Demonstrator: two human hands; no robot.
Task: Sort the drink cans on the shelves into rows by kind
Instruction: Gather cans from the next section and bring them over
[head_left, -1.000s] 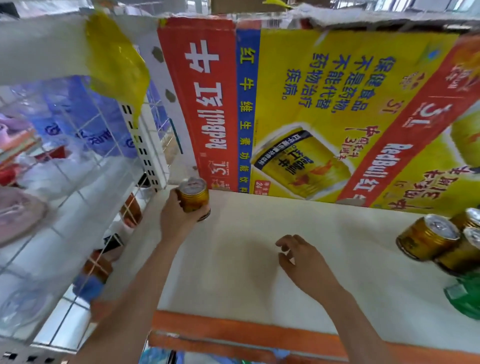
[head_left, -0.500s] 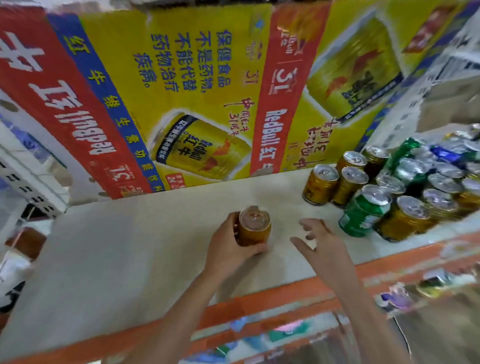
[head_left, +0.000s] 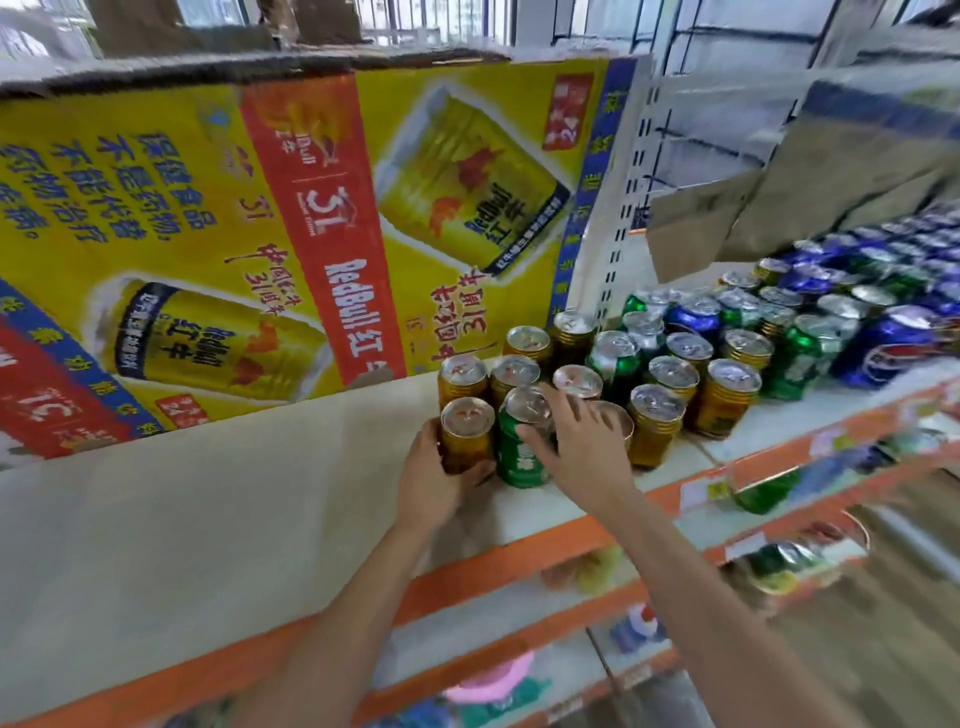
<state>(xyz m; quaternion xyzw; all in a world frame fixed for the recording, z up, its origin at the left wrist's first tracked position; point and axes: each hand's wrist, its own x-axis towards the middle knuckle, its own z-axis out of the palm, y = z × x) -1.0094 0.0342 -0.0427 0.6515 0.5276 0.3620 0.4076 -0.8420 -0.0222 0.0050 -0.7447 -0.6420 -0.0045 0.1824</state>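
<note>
My left hand (head_left: 431, 480) grips a gold can (head_left: 466, 434) that stands upright at the left edge of a cluster of cans on the white shelf (head_left: 208, 519). Right beside it stands a green can (head_left: 522, 441). My right hand (head_left: 584, 447) reaches over that green can with fingers spread, its fingertips touching the green can's top and side. Behind them stand several more gold cans (head_left: 724, 397) mixed with green cans (head_left: 615, 358). Blue cans (head_left: 891, 345) crowd the shelf further right.
A large yellow and red Red Bull carton (head_left: 291, 223) lies against the back of the shelf. The shelf has an orange front rail (head_left: 519, 564). A brown cardboard flap (head_left: 696, 223) hangs over the right cans. Lower shelves hold blurred goods.
My left hand has carried the gold can rightwards across the shelf and set it against the can cluster. My right hand has moved forward onto the green can. The view swung right.
</note>
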